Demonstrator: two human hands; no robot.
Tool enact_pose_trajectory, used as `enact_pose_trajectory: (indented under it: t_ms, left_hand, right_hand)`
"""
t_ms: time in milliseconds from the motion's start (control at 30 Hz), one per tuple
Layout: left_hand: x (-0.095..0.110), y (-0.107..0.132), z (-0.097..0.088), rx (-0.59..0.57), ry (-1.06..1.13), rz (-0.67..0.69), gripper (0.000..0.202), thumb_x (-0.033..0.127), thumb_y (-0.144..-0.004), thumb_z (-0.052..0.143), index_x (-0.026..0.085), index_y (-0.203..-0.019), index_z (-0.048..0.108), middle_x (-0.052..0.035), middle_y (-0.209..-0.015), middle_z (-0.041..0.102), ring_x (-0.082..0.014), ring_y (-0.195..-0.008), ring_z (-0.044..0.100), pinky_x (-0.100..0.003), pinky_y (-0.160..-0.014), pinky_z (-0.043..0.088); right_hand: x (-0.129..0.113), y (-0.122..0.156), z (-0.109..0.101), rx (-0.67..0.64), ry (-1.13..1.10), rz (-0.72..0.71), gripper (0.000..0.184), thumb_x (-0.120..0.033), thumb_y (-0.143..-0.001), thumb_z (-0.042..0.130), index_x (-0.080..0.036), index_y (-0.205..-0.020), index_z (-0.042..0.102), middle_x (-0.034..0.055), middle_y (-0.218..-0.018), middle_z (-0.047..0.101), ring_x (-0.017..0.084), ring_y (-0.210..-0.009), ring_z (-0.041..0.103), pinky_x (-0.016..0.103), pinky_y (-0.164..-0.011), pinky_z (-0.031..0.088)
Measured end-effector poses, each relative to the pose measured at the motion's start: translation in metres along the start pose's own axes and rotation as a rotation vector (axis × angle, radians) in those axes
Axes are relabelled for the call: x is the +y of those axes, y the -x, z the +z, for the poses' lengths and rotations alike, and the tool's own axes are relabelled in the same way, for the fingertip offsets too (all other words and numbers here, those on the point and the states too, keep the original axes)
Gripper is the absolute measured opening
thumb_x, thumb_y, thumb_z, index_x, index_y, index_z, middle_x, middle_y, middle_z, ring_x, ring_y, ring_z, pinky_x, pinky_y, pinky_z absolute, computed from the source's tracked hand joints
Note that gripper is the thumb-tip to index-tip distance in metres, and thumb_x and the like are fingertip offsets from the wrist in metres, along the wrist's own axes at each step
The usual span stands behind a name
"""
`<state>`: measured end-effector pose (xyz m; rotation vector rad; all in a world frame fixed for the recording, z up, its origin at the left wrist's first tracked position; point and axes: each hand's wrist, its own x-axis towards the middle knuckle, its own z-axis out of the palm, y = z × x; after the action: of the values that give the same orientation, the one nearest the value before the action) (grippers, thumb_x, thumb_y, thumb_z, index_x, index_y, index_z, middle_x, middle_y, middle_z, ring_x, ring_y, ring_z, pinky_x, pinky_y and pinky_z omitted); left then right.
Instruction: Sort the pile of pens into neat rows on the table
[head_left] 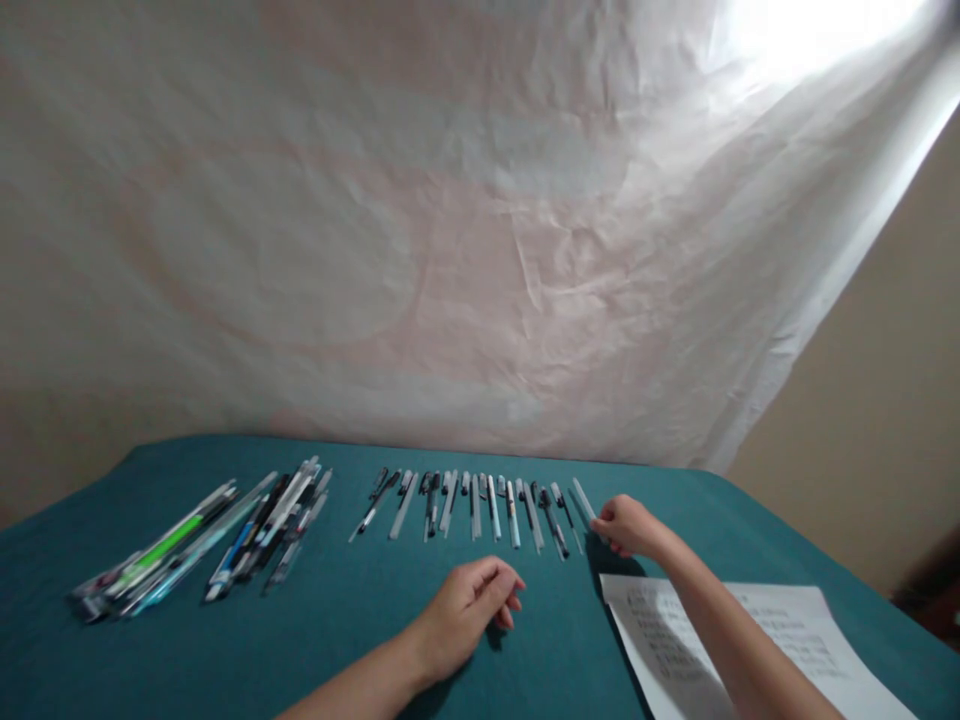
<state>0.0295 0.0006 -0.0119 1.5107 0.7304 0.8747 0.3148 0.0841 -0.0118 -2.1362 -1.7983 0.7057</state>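
My right hand (628,526) has its thumb and fingers pinched on the near end of a clear pen barrel (582,498), at the right end of a row of pens. Beside that barrel lies a thin dark refill (569,522) with a cap above it. The row holds several disassembled pens, among them a dark pen (554,524) and a pale barrel (512,515), with small caps at their far ends. In front of the row, my left hand (472,612) rests on the cloth with its fingers curled closed, and nothing shows in it.
Bundles of pens lie at the left, one with a bright green strip (161,553), another with dark and white pens (270,525). A handwritten sheet of paper (787,630) is under my right forearm. Behind the green tablecloth (315,640) hangs a pale sheet (465,250).
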Motion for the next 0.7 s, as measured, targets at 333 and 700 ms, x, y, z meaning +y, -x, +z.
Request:
enact_pose_trajectory:
  t_ms: [333, 700]
  left_hand:
    - [-0.001, -0.002, -0.001, -0.033, -0.049, -0.030, 0.040, 0.047, -0.082, 0.036, 0.012, -0.085, 0.056, -0.0047, -0.073, 0.058, -0.0109, -0.060, 0.054, -0.022, -0.058, 0.040]
    - [-0.002, -0.002, -0.003, -0.058, -0.087, -0.038, 0.040, 0.045, -0.084, 0.033, 0.011, -0.086, 0.055, -0.0043, -0.073, 0.057, -0.0104, -0.061, 0.053, -0.022, -0.058, 0.039]
  right_hand:
    - [-0.003, -0.009, 0.018, -0.067, -0.083, -0.007, 0.025, -0.032, -0.069, 0.052, -0.013, -0.053, 0.054, 0.0050, -0.047, 0.058, 0.011, -0.037, 0.053, 0.018, -0.036, 0.041]
    - [-0.012, 0.010, -0.006, -0.132, -0.031, -0.121, 0.028, -0.038, -0.070, 0.054, -0.012, -0.062, 0.061, 0.0050, -0.056, 0.063, 0.009, -0.038, 0.049, 0.017, -0.035, 0.032]
